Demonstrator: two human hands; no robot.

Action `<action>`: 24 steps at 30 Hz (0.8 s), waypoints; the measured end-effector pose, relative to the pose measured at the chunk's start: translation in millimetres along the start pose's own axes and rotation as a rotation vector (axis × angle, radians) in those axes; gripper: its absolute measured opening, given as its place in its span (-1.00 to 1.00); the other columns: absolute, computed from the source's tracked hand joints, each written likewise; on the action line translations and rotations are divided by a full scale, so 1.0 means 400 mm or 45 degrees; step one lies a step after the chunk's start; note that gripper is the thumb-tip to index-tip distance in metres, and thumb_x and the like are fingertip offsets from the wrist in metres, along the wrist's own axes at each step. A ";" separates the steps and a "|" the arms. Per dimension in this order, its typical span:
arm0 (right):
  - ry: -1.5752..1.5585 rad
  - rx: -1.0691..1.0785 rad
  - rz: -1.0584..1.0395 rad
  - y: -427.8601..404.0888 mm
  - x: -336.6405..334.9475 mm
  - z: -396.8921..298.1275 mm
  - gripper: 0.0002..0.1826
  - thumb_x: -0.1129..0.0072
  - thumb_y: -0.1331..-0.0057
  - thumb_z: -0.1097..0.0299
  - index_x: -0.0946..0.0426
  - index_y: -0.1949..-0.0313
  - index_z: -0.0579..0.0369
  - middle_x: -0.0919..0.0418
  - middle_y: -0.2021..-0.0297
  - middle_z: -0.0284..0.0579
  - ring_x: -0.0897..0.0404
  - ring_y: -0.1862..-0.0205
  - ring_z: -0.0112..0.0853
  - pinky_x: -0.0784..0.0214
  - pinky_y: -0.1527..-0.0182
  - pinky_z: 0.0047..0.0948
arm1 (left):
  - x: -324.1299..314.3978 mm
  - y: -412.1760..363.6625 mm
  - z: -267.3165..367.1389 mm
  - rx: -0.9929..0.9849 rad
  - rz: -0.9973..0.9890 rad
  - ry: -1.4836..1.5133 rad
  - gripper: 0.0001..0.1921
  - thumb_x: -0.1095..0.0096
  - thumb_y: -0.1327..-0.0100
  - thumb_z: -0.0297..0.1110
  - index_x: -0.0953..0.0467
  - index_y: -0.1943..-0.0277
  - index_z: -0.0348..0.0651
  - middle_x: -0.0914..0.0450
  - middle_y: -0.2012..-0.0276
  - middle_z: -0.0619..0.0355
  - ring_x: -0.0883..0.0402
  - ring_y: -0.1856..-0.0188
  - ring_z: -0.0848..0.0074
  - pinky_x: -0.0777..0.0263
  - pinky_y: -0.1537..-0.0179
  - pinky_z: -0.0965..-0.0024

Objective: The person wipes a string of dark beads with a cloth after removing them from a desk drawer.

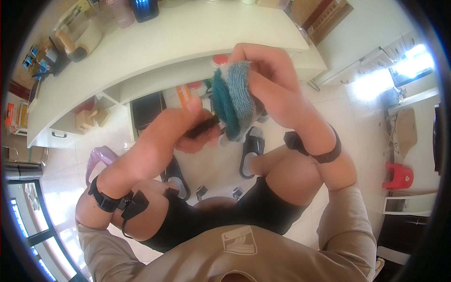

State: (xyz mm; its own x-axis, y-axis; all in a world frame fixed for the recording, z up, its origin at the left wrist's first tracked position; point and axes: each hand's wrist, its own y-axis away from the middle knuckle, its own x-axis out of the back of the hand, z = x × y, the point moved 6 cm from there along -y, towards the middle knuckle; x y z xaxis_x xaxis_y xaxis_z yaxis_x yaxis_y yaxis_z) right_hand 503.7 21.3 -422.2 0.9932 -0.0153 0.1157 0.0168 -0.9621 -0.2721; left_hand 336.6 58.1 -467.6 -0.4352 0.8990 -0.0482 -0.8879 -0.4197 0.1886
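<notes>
My right hand (271, 84) grips a bundle of soft knitted or terry fabric (239, 95), with teal, light blue and whitish layers. The bundle is raised in front of the white desk, above my feet. Just to its left, my left hand (190, 127) has its fingers curled around a small dark object (202, 127). The end of that object points at the lower left side of the fabric. Blur and my fingers hide what the object is, and I cannot tell whether it touches the fabric.
Below the white desktop (176, 38), an open drawer holds a black box (148, 109) and an orange-and-white package (183, 94). A round red-topped container (220, 59) sits behind the fabric. A pot (86, 37) and bottles stand on the desk. A red stool (398, 175) is at right.
</notes>
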 end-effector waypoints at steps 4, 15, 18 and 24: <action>0.151 -0.035 0.223 -0.024 0.083 0.049 -0.81 0.00 -0.39 0.41 -0.52 0.36 0.21 -0.53 0.50 -0.32 -0.41 0.45 -0.71 -0.26 0.40 -0.63 | -0.012 0.015 0.027 0.099 0.032 0.243 -0.42 0.42 -0.58 0.16 -0.12 0.50 -0.08 -0.06 0.67 0.34 0.01 0.57 0.58 0.02 0.45 0.45; -0.127 -0.054 0.175 -0.022 0.035 0.046 -0.76 0.05 -0.41 0.38 -0.52 0.37 0.25 -0.55 0.47 -0.33 -0.46 0.40 -0.66 -0.32 0.34 -0.58 | -0.022 -0.015 -0.006 0.092 0.006 0.374 -0.39 0.44 -0.56 0.21 -0.24 0.43 -0.12 -0.11 0.64 0.31 -0.01 0.59 0.58 -0.01 0.47 0.49; -0.090 -0.023 0.111 -0.017 0.005 0.013 -0.78 0.03 -0.41 0.41 -0.50 0.36 0.25 -0.53 0.48 -0.34 -0.44 0.40 -0.67 -0.30 0.35 -0.60 | -0.013 -0.017 -0.002 0.108 -0.003 0.375 -0.39 0.46 -0.55 0.24 -0.24 0.41 -0.11 -0.11 0.63 0.31 -0.01 0.59 0.59 0.00 0.47 0.50; 0.060 -0.019 0.249 -0.045 0.079 0.031 -0.74 0.04 -0.39 0.36 -0.58 0.31 0.27 -0.58 0.45 -0.27 -0.50 0.38 -0.62 -0.37 0.29 -0.56 | -0.001 -0.001 0.003 0.118 -0.129 0.361 -0.42 0.49 -0.56 0.24 -0.10 0.45 -0.04 -0.02 0.62 0.36 0.04 0.58 0.61 0.07 0.49 0.48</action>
State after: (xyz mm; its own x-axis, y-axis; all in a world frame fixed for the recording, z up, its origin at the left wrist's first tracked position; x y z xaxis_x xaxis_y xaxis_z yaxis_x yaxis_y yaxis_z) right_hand 536.0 41.6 -425.4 0.9708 -0.2148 0.1065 -0.1781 -0.9435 -0.2794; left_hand 337.2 57.9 -466.4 -0.3811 0.8596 -0.3402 -0.9171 -0.3050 0.2567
